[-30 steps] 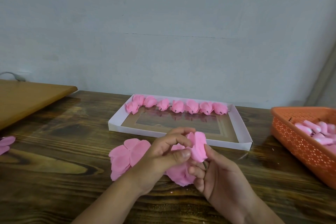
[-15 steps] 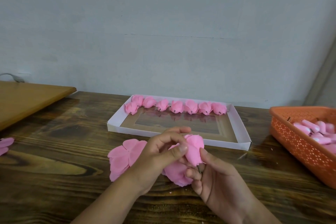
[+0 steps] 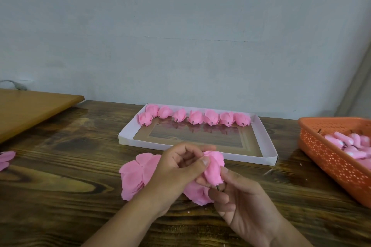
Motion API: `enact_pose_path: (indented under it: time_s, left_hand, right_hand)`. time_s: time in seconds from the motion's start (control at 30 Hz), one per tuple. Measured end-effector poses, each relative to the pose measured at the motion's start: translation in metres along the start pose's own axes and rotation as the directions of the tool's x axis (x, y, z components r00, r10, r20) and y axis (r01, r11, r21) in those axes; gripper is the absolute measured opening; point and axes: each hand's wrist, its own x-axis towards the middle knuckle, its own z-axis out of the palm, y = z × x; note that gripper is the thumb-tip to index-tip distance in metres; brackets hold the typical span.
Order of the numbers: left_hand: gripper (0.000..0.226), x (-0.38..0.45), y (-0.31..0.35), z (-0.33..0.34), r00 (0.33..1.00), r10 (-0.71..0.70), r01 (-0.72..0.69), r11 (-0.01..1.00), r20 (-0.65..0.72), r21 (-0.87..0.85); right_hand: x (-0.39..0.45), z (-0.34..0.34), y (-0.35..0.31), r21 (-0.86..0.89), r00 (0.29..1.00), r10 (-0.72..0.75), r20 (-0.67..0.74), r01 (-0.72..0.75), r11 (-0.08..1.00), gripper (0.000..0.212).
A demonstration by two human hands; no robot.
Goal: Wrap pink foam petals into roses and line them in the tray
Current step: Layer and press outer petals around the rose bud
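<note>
An orange perforated plastic basket (image 3: 329, 158) of pink pieces is sitting at the right, and loose flat pink foam petals (image 3: 134, 174) are lying near the left hand (image 3: 176, 168), partly hidden behind it. Both hands are gripping the half-wrapped pink foam rose (image 3: 213, 166): left thumb pressing its side, right hand (image 3: 239, 198) pinching the base. The rose is standing nearly upright, stub pointing down, just in front of the white cardboard tray (image 3: 200, 148), whose far edge is holding eight finished pink roses (image 3: 195, 117).

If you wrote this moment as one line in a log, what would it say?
step: wrapping petals | left hand: pinches rose | right hand: holds its stem | tray: one row of roses
</note>
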Motion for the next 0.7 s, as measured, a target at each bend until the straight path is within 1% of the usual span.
enact_pose_path:
  time_s: [0.07, 0.13, 0.2, 0.3, 0.43, 0.53, 0.67, 0.7]
  left_hand:
    - [0.016, -0.0003, 0.0006, -0.0008, 0.999, -0.019, 0.019, 1.0, 0.027, 0.003]
    - [0.011, -0.0002, 0.0015, -0.0018, 0.999, -0.037, 0.037, 0.999, 0.022, 0.012]
    - [0.013, -0.0003, 0.0017, -0.0024, 0.999, -0.046, 0.046, 0.999, 0.01, 0.0]
    - [0.014, -0.0004, 0.0017, -0.0023, 0.999, -0.048, 0.048, 0.999, 0.015, -0.017]
    - [0.022, -0.0016, 0.004, -0.003, 0.989, -0.061, 0.067, 0.997, 0.132, -0.041]
    - [0.025, -0.0025, 0.0087, -0.0063, 0.977, -0.075, 0.086, 0.995, 0.199, -0.051]
    - [0.011, -0.002, 0.0075, -0.0087, 0.968, -0.089, 0.109, 0.991, 0.235, -0.074]
    - [0.016, -0.0016, 0.0068, -0.0094, 0.97, -0.092, 0.107, 0.993, 0.226, -0.055]
  right_hand:
    - [-0.0009, 0.0008, -0.0014, 0.015, 0.999, 0.016, 0.035, -0.016, 1.0, 0.061]
    - [-0.0014, 0.0011, -0.0016, 0.029, 0.997, 0.04, 0.062, -0.042, 0.999, 0.06]
    - [-0.0011, 0.0015, -0.001, 0.025, 0.995, 0.059, 0.086, -0.062, 0.998, 0.058]
    - [0.0002, 0.0014, -0.0015, 0.01, 0.994, 0.072, 0.087, -0.073, 0.997, 0.057]
    - [0.0, 0.002, -0.0028, -0.024, 0.991, 0.093, 0.099, -0.092, 0.996, 0.045]
    - [-0.0005, 0.001, -0.0015, -0.012, 0.987, 0.116, 0.111, -0.116, 0.993, 0.044]
    - [0.0005, 0.0006, -0.0009, -0.049, 0.982, 0.13, 0.138, -0.124, 0.991, 0.045]
    - [0.0007, 0.0008, -0.0009, -0.062, 0.982, 0.128, 0.142, -0.121, 0.991, 0.045]
